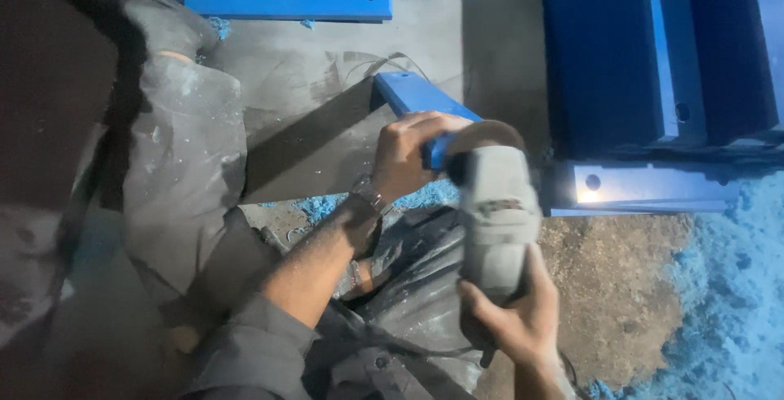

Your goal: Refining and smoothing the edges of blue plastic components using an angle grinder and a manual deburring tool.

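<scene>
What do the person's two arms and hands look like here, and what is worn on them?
Both hands are bare, with no gloves. The left hand has a metal bracelet or watch at the wrist, and a grey dusty sleeve is pushed up toward the elbow. The right hand shows only to the wrist, so no sleeve is visible there.

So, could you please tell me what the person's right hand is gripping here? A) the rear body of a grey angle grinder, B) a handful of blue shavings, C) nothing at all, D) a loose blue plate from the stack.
A: the right hand wraps the rear of the grey angle grinder, while the left hand holds its front end at the blue bar.
</scene>
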